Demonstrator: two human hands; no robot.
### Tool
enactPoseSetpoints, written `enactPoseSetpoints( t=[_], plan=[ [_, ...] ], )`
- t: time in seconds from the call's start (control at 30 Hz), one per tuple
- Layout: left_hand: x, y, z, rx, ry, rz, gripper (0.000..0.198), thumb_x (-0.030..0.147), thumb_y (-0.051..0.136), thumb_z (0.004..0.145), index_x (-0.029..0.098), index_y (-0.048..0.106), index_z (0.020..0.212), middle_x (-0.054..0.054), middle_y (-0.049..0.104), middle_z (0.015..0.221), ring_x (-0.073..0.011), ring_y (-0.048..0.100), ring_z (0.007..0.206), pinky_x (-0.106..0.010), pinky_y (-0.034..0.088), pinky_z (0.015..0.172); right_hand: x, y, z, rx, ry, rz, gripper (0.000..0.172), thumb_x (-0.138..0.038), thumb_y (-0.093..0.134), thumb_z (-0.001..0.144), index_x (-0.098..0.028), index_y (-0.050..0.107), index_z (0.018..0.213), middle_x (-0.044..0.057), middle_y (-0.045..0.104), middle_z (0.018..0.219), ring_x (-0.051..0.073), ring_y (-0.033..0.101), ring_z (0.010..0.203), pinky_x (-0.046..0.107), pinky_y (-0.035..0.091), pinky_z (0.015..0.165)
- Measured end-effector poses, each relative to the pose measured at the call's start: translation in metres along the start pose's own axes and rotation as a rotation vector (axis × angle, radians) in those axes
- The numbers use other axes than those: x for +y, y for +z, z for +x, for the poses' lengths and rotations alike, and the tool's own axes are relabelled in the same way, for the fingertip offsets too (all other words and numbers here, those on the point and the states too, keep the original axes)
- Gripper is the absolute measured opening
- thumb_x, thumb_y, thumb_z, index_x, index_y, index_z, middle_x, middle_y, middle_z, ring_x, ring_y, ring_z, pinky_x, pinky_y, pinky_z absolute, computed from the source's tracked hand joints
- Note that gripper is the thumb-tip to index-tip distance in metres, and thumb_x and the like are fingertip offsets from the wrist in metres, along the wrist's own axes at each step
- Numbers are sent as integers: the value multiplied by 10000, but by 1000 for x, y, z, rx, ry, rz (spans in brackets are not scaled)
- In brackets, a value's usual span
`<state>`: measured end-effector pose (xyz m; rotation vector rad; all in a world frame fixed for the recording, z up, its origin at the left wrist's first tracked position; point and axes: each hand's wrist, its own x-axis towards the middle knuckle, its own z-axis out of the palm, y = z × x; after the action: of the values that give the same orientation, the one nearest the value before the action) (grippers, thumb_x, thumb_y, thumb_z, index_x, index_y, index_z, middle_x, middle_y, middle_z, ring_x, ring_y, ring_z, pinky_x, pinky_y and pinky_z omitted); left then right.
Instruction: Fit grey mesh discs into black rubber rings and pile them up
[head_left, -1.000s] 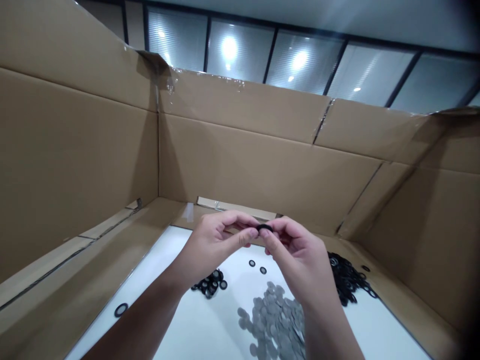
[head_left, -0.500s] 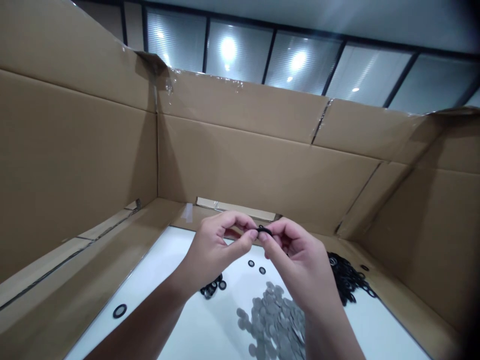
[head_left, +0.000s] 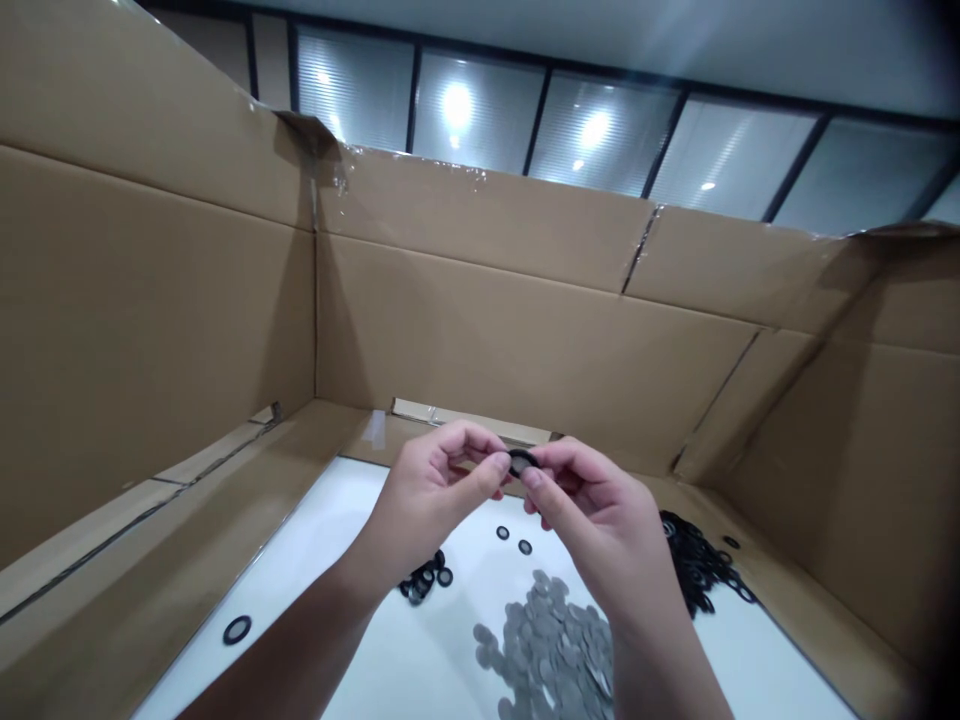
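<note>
Grey flat discs [head_left: 559, 650] are heaped on the white surface [head_left: 420, 675] at the near end, cut off by the bottom of the view and the right forearm. Off left, a lone black-rimmed disc [head_left: 237, 630] lies near the edge, and a small cluster of black-rimmed pieces [head_left: 421, 580] is half tucked behind the left forearm. On the right there's a big tangled heap of black rings [head_left: 697, 565], partly covered by the right hand. Past the discs, two loose pieces [head_left: 514, 540] lie side by side, not touching. Now the main bit: a black ring [head_left: 520, 463] with a greyish middle is up off the surface, right between the left hand [head_left: 435, 480] and right hand [head_left: 600, 500]. Both are pinching it, left fingertips at its left edge, right thumb over its near right rim, so neither's really nearer. It's round, so no true long axis, but its wider look runs hand to hand, face tipped toward the camera. Behind that, a cardboard wall [head_left: 480, 340], then windows with blinds [head_left: 480, 110].
</note>
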<state>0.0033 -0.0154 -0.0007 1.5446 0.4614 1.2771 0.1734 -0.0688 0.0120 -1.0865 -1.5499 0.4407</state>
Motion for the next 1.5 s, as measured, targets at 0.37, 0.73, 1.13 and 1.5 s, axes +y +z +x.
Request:
enactPoseSetpoints(
  t=[0.37, 0.73, 1.13, 1.5],
  plan=[
    [5, -6, 5, -186, -107, -166, 195, 346, 687, 914, 157, 673, 959, -43, 668, 919, -148, 661, 858, -243, 604, 685, -1, -1, 1, -15, -191, -119, 239, -191, 695, 922, -327, 723, 1117, -11, 712, 971, 139, 672, 815, 283, 561, 722],
    [2, -5, 5, -206, -163, -214, 109, 210, 663, 905, 139, 614, 839, -4, 620, 801, -86, 596, 727, -194, 552, 647, 1, 3, 2, -55, -350, -171, 204, -113, 724, 871, -259, 689, 1009, -33, 673, 863, 107, 636, 733, 231, 524, 631],
    [4, -2, 3, -174, -142, -140, 93, 185, 615, 901, 141, 613, 820, 1, 586, 784, -83, 544, 702, -185, 459, 609, -1, 7, 2, -67, -415, -257, 238, -110, 681, 898, -235, 681, 1100, -16, 650, 888, 104, 609, 741, 213, 506, 608],
    [1, 0, 3, -137, -122, -127, 101, 214, 614, 923, 147, 631, 849, 2, 573, 784, -81, 496, 689, -190, 414, 594, 2, 6, 5, -85, -385, -239, 234, -138, 662, 918, -262, 659, 1116, -5, 668, 942, 116, 632, 775, 235, 525, 638]
  ],
)
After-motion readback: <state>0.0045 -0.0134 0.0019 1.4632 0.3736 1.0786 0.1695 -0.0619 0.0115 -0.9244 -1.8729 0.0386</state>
